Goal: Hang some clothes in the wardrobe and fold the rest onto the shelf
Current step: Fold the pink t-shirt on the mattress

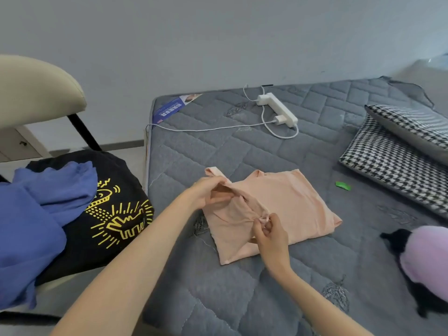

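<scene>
Your left hand [208,192] grips the raised edge of the peach top [291,202] by its shoulder strap. Your right hand [269,230] pinches a gathered fold of the same edge, nearer to you. Both hands are closed on the cloth; neither is free.

The top lies flat on the grey mattress [242,299], directly under and to the right of your hands. This two-point hold likely serves to carry one side over the body of the garment, so the step in hand appears to be folding.

Edges and room:
- The mattress edge runs just left of your left hand. Keep the cloth inboard of it.
- Past that edge, a chair [36,86] holds a blue garment [36,214] and a black printed shirt [116,214].
- Beyond your hands, well apart, lie a power strip [278,109] and its cable [206,129].
- Right of your right hand there is open quilt, then a small green item [343,185], houndstooth pillows [392,166] and a lilac garment [429,253].

Fold rightward; that side offers the most room.
</scene>
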A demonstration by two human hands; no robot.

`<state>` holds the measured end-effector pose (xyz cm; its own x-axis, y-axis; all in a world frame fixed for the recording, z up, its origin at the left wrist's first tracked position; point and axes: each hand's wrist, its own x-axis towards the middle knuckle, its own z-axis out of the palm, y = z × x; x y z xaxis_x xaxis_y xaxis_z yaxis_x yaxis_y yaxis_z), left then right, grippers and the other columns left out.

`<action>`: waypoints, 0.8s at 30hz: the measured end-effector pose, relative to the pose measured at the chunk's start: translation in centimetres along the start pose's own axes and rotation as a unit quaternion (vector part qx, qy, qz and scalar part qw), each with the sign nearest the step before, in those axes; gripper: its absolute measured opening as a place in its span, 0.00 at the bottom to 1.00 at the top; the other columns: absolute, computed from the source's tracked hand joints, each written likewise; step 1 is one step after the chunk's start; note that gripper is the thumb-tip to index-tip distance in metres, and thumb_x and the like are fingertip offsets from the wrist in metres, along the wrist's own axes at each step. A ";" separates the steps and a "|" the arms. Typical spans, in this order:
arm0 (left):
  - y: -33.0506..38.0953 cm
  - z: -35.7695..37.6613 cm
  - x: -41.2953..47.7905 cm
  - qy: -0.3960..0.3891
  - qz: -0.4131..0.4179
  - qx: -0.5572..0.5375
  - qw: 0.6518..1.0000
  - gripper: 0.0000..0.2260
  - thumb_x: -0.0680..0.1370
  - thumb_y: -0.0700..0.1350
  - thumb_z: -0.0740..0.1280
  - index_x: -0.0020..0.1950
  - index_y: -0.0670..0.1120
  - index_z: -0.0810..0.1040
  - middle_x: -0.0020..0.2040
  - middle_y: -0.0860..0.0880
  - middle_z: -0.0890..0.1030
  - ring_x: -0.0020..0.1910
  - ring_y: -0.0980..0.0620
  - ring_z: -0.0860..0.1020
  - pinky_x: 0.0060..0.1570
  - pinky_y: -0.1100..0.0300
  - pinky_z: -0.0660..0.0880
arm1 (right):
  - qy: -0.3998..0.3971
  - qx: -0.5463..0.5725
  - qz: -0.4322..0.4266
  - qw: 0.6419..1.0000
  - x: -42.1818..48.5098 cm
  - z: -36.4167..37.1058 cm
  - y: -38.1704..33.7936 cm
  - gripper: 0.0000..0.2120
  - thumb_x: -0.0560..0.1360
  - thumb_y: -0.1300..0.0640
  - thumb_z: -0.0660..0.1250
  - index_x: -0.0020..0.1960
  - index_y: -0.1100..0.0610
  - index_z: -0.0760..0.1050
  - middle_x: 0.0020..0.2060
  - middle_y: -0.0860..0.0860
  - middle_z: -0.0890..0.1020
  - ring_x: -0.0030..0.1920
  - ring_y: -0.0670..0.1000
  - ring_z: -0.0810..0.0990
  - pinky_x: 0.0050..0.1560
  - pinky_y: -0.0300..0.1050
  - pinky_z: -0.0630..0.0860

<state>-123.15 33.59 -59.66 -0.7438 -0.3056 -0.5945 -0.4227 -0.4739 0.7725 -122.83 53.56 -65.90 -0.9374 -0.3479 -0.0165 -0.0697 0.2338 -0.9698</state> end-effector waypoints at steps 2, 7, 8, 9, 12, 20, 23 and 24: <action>-0.9 1.3 0.7 -0.009 -0.002 0.023 1.000 0.11 0.78 0.42 0.66 0.58 0.39 0.75 0.51 0.41 0.80 0.44 0.45 0.81 0.41 0.53 0.82 | 0.020 -0.008 0.056 0.998 0.6 -1.5 1.4 0.12 0.76 0.61 0.63 0.37 0.54 0.65 0.29 0.50 0.72 0.28 0.41 0.71 0.32 0.38 0.77; -3.5 0.1 2.0 0.131 0.118 0.148 0.973 0.14 0.78 0.39 0.64 0.63 0.43 0.75 0.55 0.45 0.79 0.41 0.52 0.79 0.40 0.60 0.77 | 0.001 -0.038 0.221 0.975 1.3 -4.1 3.6 0.09 0.77 0.56 0.62 0.55 0.59 0.68 0.45 0.55 0.81 0.35 0.51 0.81 0.32 0.42 0.79; -4.1 -0.8 2.1 0.162 0.142 0.188 0.958 0.11 0.77 0.39 0.63 0.59 0.45 0.77 0.54 0.46 0.79 0.43 0.52 0.78 0.43 0.58 0.76 | -0.001 -0.062 0.227 0.972 1.4 -4.2 3.5 0.13 0.76 0.53 0.62 0.57 0.57 0.67 0.47 0.53 0.80 0.36 0.51 0.81 0.35 0.46 0.81; -4.7 -1.7 2.1 0.190 0.153 0.210 0.947 0.10 0.78 0.39 0.62 0.56 0.47 0.77 0.54 0.45 0.79 0.46 0.51 0.77 0.47 0.56 0.75 | -0.001 -0.101 0.221 0.970 1.6 -4.2 3.2 0.15 0.76 0.50 0.61 0.59 0.56 0.67 0.48 0.51 0.79 0.39 0.51 0.80 0.40 0.50 0.81; -6.6 -3.7 2.0 0.226 0.134 0.225 0.938 0.11 0.78 0.41 0.63 0.60 0.46 0.73 0.57 0.43 0.77 0.50 0.49 0.76 0.52 0.53 0.74 | -0.011 -0.221 0.161 0.962 2.5 -3.7 2.5 0.26 0.74 0.37 0.60 0.65 0.54 0.64 0.56 0.47 0.74 0.55 0.53 0.76 0.51 0.50 0.73; -9.1 -3.3 1.8 0.150 0.040 0.115 0.981 0.25 0.78 0.40 0.65 0.73 0.44 0.61 0.59 0.45 0.73 0.53 0.48 0.76 0.39 0.61 0.75 | -0.126 -0.354 0.097 0.921 4.8 -2.3 2.3 0.14 0.79 0.48 0.59 0.54 0.60 0.67 0.51 0.56 0.75 0.52 0.59 0.74 0.51 0.50 0.69; -9.2 -2.7 2.2 0.154 0.052 0.128 0.978 0.24 0.78 0.40 0.65 0.72 0.44 0.62 0.55 0.46 0.74 0.51 0.49 0.75 0.37 0.61 0.74 | -0.121 -0.283 0.088 0.947 4.5 -3.2 2.4 0.09 0.80 0.52 0.58 0.47 0.58 0.65 0.39 0.51 0.76 0.42 0.55 0.75 0.41 0.48 0.69; -9.2 -2.4 2.2 0.157 0.057 0.142 0.976 0.24 0.78 0.39 0.65 0.72 0.43 0.63 0.55 0.46 0.74 0.51 0.49 0.75 0.39 0.60 0.75 | -0.106 -0.274 0.089 0.952 4.3 -3.5 2.5 0.09 0.80 0.52 0.58 0.46 0.57 0.64 0.37 0.50 0.76 0.40 0.54 0.75 0.39 0.48 0.68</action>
<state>-119.62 35.28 -68.64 -0.6182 -0.6018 -0.5056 -0.5057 -0.1879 0.8420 -128.24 55.82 -67.55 -0.8648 -0.4210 -0.2737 -0.1390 0.7245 -0.6751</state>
